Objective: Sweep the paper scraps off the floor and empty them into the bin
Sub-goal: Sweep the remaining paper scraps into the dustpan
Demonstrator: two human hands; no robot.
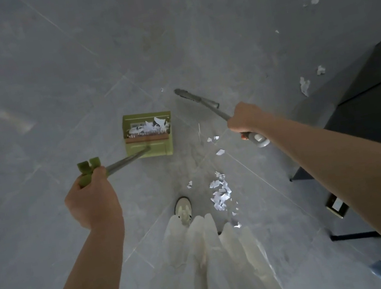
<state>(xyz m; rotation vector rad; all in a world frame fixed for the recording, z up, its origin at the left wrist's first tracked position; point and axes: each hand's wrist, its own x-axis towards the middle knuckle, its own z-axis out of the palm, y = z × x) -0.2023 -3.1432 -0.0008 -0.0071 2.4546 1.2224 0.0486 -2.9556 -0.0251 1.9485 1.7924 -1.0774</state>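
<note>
- Fingers of the left hand point(93, 201) curl round the green grip at the top of the long-handled green plastic dustpan point(148, 136); its grey shaft slants forward and to the right from that hand down to the pan.
- Fingers of the right hand point(245, 118) wrap the grey handle of the slim grey broom point(195, 98), whose long axis runs forward and to the left, with the brush head out beyond the hand.
- White paper scraps already lie inside the dustpan, which sits on or just above the grey tiled floor point(21, 71) ahead of the person; I cannot tell which.
- Main loose pile of torn white paper scraps point(221, 194) lies on the floor just beside the pale shoe point(183, 211), nearer the person than both the pan and the brush head.
- That pile sits between the two arms, closer to the right one, so the broom hand seems better placed to reach it; the head would likely need to draw back toward the feet.
- More scraps point(305, 84) lie far right, near the dark cabinet point(377, 92), well apart from the pan.
- No bin is in view.
</note>
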